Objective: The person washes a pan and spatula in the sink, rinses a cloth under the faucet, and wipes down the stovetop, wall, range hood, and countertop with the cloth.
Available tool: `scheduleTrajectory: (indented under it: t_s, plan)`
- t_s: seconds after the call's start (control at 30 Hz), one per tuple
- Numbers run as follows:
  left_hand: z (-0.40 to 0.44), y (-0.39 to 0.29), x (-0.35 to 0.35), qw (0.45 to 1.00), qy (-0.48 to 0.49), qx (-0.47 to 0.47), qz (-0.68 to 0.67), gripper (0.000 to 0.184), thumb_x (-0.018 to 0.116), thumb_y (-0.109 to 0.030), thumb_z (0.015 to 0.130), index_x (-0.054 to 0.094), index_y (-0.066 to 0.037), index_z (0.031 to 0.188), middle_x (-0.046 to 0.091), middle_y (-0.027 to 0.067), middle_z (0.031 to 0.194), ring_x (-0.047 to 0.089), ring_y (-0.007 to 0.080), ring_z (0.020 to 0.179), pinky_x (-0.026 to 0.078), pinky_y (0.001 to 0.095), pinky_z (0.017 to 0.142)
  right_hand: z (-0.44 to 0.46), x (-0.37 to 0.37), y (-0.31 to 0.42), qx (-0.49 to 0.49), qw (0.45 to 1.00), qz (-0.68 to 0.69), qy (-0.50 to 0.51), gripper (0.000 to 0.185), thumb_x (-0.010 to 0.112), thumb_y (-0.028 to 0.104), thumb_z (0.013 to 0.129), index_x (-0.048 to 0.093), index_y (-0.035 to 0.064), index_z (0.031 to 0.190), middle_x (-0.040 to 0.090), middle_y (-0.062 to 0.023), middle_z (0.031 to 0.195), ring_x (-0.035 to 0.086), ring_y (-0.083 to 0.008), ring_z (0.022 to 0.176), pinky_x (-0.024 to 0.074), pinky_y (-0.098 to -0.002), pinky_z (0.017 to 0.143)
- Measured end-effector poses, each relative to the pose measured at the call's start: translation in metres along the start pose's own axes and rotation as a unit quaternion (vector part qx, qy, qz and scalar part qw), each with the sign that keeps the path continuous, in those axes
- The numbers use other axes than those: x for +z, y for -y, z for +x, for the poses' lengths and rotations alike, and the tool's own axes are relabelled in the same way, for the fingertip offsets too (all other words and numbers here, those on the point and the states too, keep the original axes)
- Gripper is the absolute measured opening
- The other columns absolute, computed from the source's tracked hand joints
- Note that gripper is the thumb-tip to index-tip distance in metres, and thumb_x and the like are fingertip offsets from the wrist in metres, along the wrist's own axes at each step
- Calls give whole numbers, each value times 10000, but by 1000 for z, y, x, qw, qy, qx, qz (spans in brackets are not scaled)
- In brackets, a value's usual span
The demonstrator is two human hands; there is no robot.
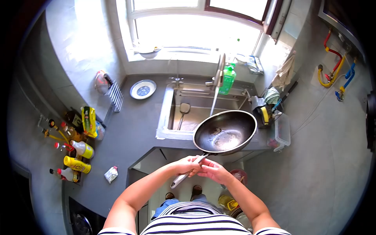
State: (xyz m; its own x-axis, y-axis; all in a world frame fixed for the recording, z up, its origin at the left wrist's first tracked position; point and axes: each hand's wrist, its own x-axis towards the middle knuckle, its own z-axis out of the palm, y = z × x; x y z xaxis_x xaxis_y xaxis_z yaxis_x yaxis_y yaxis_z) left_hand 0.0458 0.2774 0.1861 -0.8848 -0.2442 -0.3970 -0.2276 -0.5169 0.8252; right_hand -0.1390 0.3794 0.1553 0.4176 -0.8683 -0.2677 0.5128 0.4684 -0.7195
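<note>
A dark wok with a pale rim tilts over the front edge of the sink, its shiny, stained inside facing up. My left hand is closed around its grey handle. Close beside it, my right hand has its fingers stretched out and apart near the base of the handle; whether they touch it is hard to see. Behind the wok is the steel sink, where a metal spatula lies. The faucet points down into the basin.
A patterned plate lies on the grey counter, left of the sink. Several condiment bottles line the left wall. A green soap bottle stands behind the basin. At right is a clear plastic container. An oil jug stands on the floor.
</note>
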Motion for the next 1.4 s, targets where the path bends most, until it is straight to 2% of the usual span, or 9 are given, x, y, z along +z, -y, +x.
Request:
scheduleTrajectory:
  t_s: [0.17, 0.23, 0.4, 0.57, 0.77, 0.9, 1.17, 1.3, 1.4]
  plan:
    - [-98, 26, -29, 995, -96, 20, -2, 101, 570, -73, 834, 471, -81, 853, 492, 15, 628, 472, 105, 492, 400, 266, 453, 58, 64, -44, 51, 997, 4, 56, 578, 541, 172, 977, 284, 119, 1493, 452, -26, 1409, 495, -147, 1229, 430, -336, 1012]
    - [-125, 37, -41, 989, -147, 33, 8, 256, 563, -72, 817, 523, -23, 1064, 500, 14, 651, 487, 102, 496, 415, 260, 457, 86, 82, -61, 70, 993, 34, 83, 581, 540, 174, 979, 280, 119, 1495, 456, -28, 1407, 501, -148, 1223, 430, -335, 1012]
    - [-158, 66, -84, 952, -285, 80, 81, 338, 536, -60, 798, 517, -10, 1131, 510, 8, 670, 513, 101, 508, 431, 256, 461, 160, 105, -86, 120, 990, 45, 62, 292, 482, 245, 1007, 537, 105, 1257, 605, -26, 1202, 583, -133, 1065, 477, -304, 919]
    - [-176, 72, -132, 891, -427, 49, 146, 320, 534, -60, 792, 562, 18, 1102, 642, 105, 870, 602, 154, 553, 512, 314, 496, 242, 117, -106, 175, 982, 19, 68, 339, 421, 364, 1015, 558, 141, 1231, 590, 16, 1227, 573, -120, 1052, 443, -310, 934]
    - [-190, 82, -186, 860, -488, 62, 139, 252, 551, -36, 796, 567, 9, 1044, 603, 70, 738, 559, 131, 508, 465, 294, 450, 300, 150, -115, 192, 981, -12, 25, 319, 410, 371, 1019, 582, 173, 1199, 618, 45, 1167, 578, -106, 1020, 440, -306, 916]
    - [-205, 77, -202, 854, -496, 8, 156, 272, 524, -74, 831, 569, 26, 1080, 659, 141, 881, 633, 196, 598, 526, 337, 525, 328, 155, -128, 207, 978, -15, 17, 312, 401, 366, 1022, 598, 175, 1169, 638, 53, 1099, 583, -101, 980, 437, -302, 910]
    - [-230, 77, -252, 837, -481, -80, 247, 318, 570, -173, 817, 566, 15, 1073, 668, 192, 932, 689, 300, 767, 558, 418, 641, 338, 156, -120, 193, 977, -74, 44, 457, 473, 410, 993, 470, 160, 1376, 554, 5, 1297, 568, -165, 1052, 430, -356, 949]
    - [-234, 72, -267, 679, -550, -177, 452, 334, 565, -128, 791, 500, 10, 1089, 648, 251, 1004, 629, 436, 945, 494, 527, 838, 329, 130, -94, 172, 980, -97, 5, 529, 525, 415, 975, 424, 144, 1419, 563, -47, 1301, 566, -189, 1111, 448, -363, 944]
    - [-198, 42, -217, 477, -644, 8, 599, 526, 656, -117, 744, 476, -30, 1230, 568, 190, 1161, 516, 343, 1158, 412, 448, 980, 304, 97, -60, 132, 981, -136, -44, 468, 526, 372, 984, 472, 120, 1374, 612, -41, 1225, 596, -166, 1066, 477, -319, 884]
